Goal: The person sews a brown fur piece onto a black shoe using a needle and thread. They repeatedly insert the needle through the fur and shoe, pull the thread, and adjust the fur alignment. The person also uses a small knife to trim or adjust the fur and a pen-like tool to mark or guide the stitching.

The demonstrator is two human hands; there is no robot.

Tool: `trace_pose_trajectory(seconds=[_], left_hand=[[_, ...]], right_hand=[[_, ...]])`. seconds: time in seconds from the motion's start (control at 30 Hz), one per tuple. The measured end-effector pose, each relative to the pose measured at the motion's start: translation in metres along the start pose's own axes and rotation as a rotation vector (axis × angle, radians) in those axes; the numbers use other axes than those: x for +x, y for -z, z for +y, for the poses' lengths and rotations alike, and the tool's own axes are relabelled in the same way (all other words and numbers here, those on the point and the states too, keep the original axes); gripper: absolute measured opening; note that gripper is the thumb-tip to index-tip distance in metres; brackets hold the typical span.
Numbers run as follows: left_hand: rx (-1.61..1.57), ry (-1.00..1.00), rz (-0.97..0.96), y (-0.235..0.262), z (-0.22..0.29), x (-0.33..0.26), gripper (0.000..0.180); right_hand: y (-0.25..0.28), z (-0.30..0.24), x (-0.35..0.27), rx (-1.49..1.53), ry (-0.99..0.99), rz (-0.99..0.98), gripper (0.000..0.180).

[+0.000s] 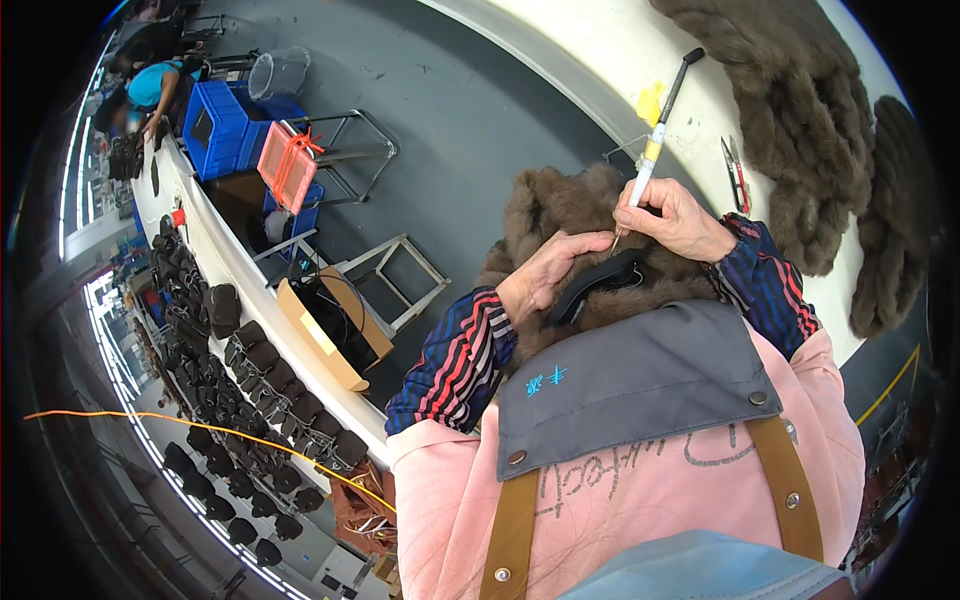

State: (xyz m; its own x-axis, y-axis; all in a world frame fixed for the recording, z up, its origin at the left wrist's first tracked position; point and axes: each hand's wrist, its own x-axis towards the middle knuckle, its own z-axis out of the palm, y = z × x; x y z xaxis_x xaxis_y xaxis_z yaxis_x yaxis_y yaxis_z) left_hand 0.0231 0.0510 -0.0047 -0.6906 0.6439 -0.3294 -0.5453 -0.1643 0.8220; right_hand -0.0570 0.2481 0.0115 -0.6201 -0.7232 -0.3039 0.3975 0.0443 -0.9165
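In front of my apron lies a bunched brown fur piece with a black curved strip along its near edge. My left hand grips the fur beside that strip, its thumb stretched toward the right and its other fingers mostly hidden. Pinched in my right hand is a slim pen-like tool, with a white handle, a yellow band and a dark back end. Its thin tip points down at the fur, close to my left thumb. Whether the tip touches cannot be made out.
More brown fur pieces lie on the white table at right, near red-handled snips and a yellow scrap. Left are a long table with dark items, blue bins, a pink-topped stool and a person.
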Motion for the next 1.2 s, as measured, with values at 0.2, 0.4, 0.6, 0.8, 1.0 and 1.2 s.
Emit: trace_pose_trajectory(seconds=[0.2, 0.4, 0.6, 0.8, 1.0, 1.2], left_hand=[[-0.221, 0.106, 0.237, -0.02, 0.02, 0.004, 0.053], [-0.046, 0.18, 0.072, -0.007, 0.007, 0.003, 0.108], [-0.035, 0.557, 0.296, -0.018, 0.003, 0.014, 0.102], [-0.04, 0.292, 0.198, -0.011, 0.003, 0.002, 0.065], [0.382, 0.041, 0.194, 0.012, -0.043, -0.003, 0.04], [-0.021, 0.548, 0.354, -0.006, 0.004, 0.008, 0.045]], right_hand=[[0.004, 0.004, 0.0, -0.008, -0.014, -0.031, 0.01], [0.001, 0.0, -0.002, -0.044, -0.009, -0.063, 0.012], [-0.007, 0.003, -0.011, -0.076, -0.062, -0.104, 0.014], [0.0, -0.006, -0.005, -0.041, -0.116, -0.094, 0.01], [-0.004, -0.007, -0.004, 0.011, 0.064, -0.002, 0.012], [0.001, -0.008, -0.006, 0.01, 0.02, -0.044, 0.007]])
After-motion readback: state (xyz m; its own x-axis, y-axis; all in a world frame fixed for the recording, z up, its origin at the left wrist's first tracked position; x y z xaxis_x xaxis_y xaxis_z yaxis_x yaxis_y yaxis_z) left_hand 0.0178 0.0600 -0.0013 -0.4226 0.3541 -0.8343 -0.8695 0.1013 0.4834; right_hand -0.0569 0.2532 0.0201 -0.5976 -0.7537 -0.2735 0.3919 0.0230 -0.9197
